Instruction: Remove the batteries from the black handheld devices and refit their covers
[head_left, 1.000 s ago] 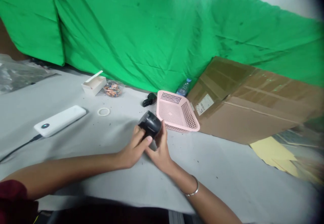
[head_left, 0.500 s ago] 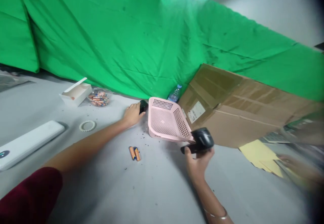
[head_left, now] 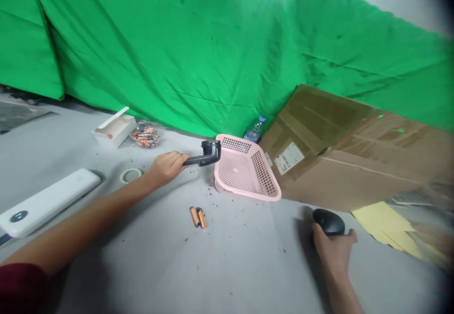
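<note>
My left hand [head_left: 167, 166] is closed round the handle of a black barcode scanner [head_left: 211, 153], whose head is at the left rim of the pink plastic basket [head_left: 248, 195]. Over the table's right side, my right hand [head_left: 335, 250] grips a second black handheld device [head_left: 328, 222], apparently another scanner. Only its rounded top shows; the handle is hidden. In front of the basket lie two orange-and-blue batteries [head_left: 197, 217] side by side. The basket looks empty.
Left of the basket are a white open box [head_left: 115, 132], a bag of batteries [head_left: 146, 136], a beaded bracelet [head_left: 130, 176] and a long white device [head_left: 53, 200]. Behind stands a water bottle [head_left: 255, 129]. A large cardboard box [head_left: 340, 162] and yellow paper [head_left: 383, 219] are right.
My left hand has drawn back left, and its scanner now shows plainly. My right hand has carried its black device from the basket's front corner to the right. The view has shifted slightly.
</note>
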Available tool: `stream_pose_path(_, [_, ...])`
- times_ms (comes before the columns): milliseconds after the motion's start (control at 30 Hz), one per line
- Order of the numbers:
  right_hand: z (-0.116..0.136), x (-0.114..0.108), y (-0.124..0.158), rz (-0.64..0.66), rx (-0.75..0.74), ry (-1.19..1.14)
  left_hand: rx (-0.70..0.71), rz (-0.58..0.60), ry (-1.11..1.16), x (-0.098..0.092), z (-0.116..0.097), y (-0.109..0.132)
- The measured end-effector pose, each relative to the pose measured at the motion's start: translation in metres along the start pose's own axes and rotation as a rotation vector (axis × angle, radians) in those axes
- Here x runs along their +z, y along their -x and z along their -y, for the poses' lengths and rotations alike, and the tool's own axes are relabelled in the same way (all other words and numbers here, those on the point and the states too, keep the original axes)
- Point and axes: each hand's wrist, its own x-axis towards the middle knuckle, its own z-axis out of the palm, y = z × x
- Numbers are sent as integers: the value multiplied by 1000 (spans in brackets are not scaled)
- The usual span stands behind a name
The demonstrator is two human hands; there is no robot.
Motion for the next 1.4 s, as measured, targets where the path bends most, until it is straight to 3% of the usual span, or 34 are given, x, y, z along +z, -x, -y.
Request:
stream_pose_path(100, [1, 2, -3, 107, 91, 94, 16, -93, 78, -17, -5, 7])
stream_pose_path(200, [14, 2, 9, 27, 47, 156, -85, -125, 271, -28, -28, 9])
stream_pose_path(300, [44, -4, 39, -197, -267, 105, -450, -223, 608, -33, -68, 4])
stream_pose_path(333, [61, -7, 52, -180, -438, 1, -613, -212, 797, -34, -82, 2])
stream_pose_path(367, [80, -11, 67, -105, -590, -146, -748, -88, 1044, -35, -94, 1])
stream_pose_path(433, [125, -20, 98, 246, -815, -456, -1006, 95, 1464, -36, -115, 0])
stream_pose_path(500, [171, -26, 126, 648, -920, -692, -1199, 213, 1763, -38, -126, 4])
stream_pose_path(533, [191, -27, 138, 781, -939, -783, -1256, 237, 1868, -38, -129, 8])
stream_pose_path(600, [223, -25, 157, 926, -914, -926, -1281, 270, 2025, -40, -130, 15])
stream_pose_path(667, [241, -19, 168, 907, -839, -1024, -1254, 269, 2102, -41, -127, 22])
stream_pose_path(800, [250, -9, 177, 904, -742, -1103, -1237, 321, 2023, -40, -122, 32])
stream_pose_path(1033, [251, -8, 178, 928, -779, -1118, -1173, 378, 1734, -37, -123, 39])
stream_pose_path(1100, [251, -6, 179, 926, -783, -1094, -1056, 380, 1679, -41, -120, 36])
stream_pose_path(1167, [250, -1, 181, 943, -797, -1081, -852, 378, 1572, -48, -115, 31])
stream_pose_path(1267, [249, 9, 181, 998, -810, -1041, -627, 384, 1190, -59, -101, 21])
stream_pose_path(1333, [251, 13, 175, 975, -791, -1000, -584, 337, 829, -60, -89, 17])
stream_pose_path(1400, [253, 11, 165, 870, -758, -982, -570, 306, 449, -53, -76, 16])
